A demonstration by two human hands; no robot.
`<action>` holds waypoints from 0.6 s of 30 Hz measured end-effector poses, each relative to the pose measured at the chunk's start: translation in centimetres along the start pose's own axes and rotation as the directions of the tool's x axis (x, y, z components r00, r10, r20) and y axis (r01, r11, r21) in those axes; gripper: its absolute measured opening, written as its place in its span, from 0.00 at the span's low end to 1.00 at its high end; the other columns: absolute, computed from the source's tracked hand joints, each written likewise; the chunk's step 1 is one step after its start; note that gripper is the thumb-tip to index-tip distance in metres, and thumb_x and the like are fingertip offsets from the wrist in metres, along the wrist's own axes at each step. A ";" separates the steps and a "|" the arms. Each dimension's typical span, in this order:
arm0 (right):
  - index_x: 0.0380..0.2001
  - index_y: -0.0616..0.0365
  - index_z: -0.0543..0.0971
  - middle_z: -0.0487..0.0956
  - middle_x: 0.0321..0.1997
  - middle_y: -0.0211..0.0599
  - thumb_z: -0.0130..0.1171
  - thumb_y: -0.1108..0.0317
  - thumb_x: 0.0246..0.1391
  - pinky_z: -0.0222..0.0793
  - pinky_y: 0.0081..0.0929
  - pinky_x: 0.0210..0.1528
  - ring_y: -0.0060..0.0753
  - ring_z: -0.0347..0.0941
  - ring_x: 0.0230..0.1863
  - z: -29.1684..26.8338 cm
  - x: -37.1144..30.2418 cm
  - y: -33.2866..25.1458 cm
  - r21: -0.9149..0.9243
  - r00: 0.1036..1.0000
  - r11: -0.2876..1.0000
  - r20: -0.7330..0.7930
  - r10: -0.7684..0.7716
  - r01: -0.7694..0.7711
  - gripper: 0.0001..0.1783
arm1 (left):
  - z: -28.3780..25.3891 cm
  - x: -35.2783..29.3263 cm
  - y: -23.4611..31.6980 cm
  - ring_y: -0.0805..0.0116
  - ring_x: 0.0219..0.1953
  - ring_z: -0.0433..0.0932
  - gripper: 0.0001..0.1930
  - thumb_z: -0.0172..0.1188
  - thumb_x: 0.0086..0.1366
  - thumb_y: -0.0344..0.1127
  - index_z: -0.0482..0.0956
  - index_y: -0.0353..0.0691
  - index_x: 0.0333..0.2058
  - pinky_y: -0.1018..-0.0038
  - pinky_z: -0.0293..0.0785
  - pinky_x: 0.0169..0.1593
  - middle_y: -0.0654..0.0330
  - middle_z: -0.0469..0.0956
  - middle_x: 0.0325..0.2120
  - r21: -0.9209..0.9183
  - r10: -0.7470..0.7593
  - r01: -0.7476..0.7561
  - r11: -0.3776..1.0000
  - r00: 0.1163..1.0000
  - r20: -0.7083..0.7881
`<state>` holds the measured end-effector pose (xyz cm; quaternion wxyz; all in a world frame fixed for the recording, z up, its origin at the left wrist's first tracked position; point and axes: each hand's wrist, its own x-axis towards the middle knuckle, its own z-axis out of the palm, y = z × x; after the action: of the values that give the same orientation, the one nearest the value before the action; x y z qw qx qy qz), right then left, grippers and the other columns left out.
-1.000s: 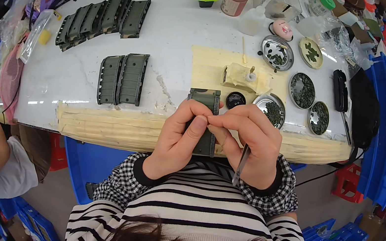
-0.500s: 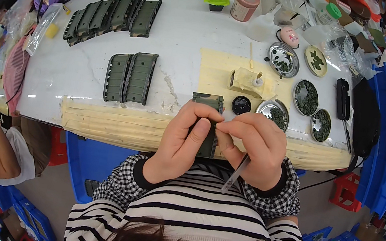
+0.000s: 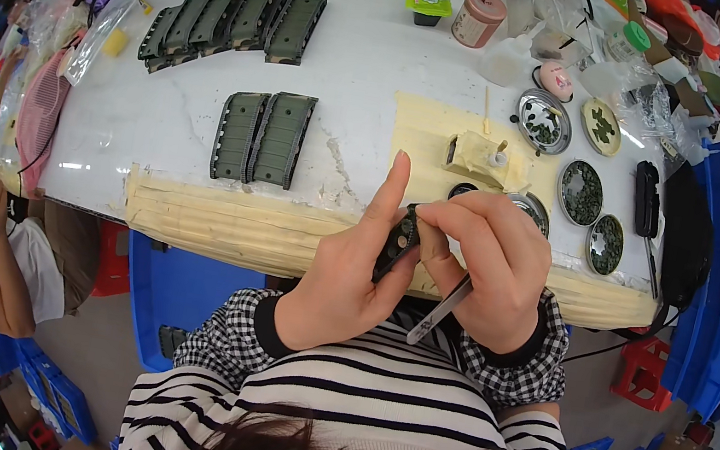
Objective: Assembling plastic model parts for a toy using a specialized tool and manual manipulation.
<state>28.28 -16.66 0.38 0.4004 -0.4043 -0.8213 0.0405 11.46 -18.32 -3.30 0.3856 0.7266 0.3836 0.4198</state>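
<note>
My left hand [image 3: 340, 285] is closed around a ribbed dark green camouflage panel [image 3: 398, 246], tilted so that one narrow end faces up. The left thumb or a finger sticks up beyond it, and the palm covers most of the panel. At the panel's upper edge, the fingertips of my right hand [image 3: 499, 278] pinch together; anything small between them is hidden. Metal tweezers [image 3: 437, 315] are tucked in the right hand, their end pointing down toward my striped top. Matching panels [image 3: 282, 141] lie on the table to the left.
More green panels [image 3: 294, 30] lie farther back. Round metal dishes [image 3: 561, 144] with small green pieces stand at right, by a cream dish [image 3: 612, 148] and a tape-wrapped block [image 3: 474, 159]. Padding [image 3: 220, 227] lines the table edge. Another person [image 3: 5, 261] sits at left.
The panel has gone from lying lengthwise to being tilted end-up in my left hand, with the left hand rolled over. The right hand stays at its edge. The view has shifted slightly.
</note>
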 end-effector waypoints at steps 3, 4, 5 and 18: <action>0.33 0.62 0.78 0.75 0.30 0.33 0.63 0.74 0.35 0.66 0.23 0.27 0.30 0.72 0.25 -0.2 0.1 0.0 -0.033 1.000 0.999 0.023 -0.020 0.021 0.16 | 0.0 0.0 0.1 0.58 0.26 0.78 0.41 0.56 0.56 0.18 0.46 0.30 0.67 0.74 0.74 0.33 0.48 0.77 0.31 0.037 0.020 -0.020 0.999 1.000 -0.009; 0.34 0.62 0.78 0.75 0.31 0.33 0.62 0.74 0.35 0.66 0.23 0.27 0.30 0.72 0.25 -0.2 0.0 0.0 -0.057 0.999 0.997 0.022 -0.047 0.049 0.16 | 0.1 0.0 0.2 0.58 0.25 0.77 0.42 0.56 0.56 0.18 0.46 0.29 0.67 0.74 0.74 0.32 0.48 0.76 0.29 0.051 0.025 -0.024 0.998 1.000 -0.010; 0.34 0.63 0.78 0.75 0.31 0.34 0.62 0.73 0.35 0.66 0.23 0.27 0.30 0.71 0.25 -0.1 0.0 0.1 -0.080 0.997 0.994 0.022 -0.074 0.076 0.16 | 0.1 0.1 0.1 0.59 0.24 0.76 0.42 0.57 0.55 0.18 0.46 0.28 0.66 0.73 0.73 0.31 0.49 0.76 0.28 0.069 0.036 -0.034 0.997 0.999 -0.015; 0.38 0.65 0.78 0.75 0.33 0.36 0.59 0.73 0.35 0.65 0.23 0.25 0.29 0.70 0.24 -0.3 -0.7 0.5 -0.066 0.985 0.989 0.122 -0.121 0.130 0.20 | 0.3 -0.1 -0.1 0.59 0.22 0.74 0.42 0.57 0.54 0.17 0.46 0.27 0.66 0.73 0.71 0.29 0.49 0.73 0.23 0.135 0.054 -0.052 0.989 0.999 -0.010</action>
<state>29.04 -16.92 -0.02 0.3380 -0.3632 -0.8682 0.0087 11.68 -18.39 -3.51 0.3216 0.7581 0.3944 0.4078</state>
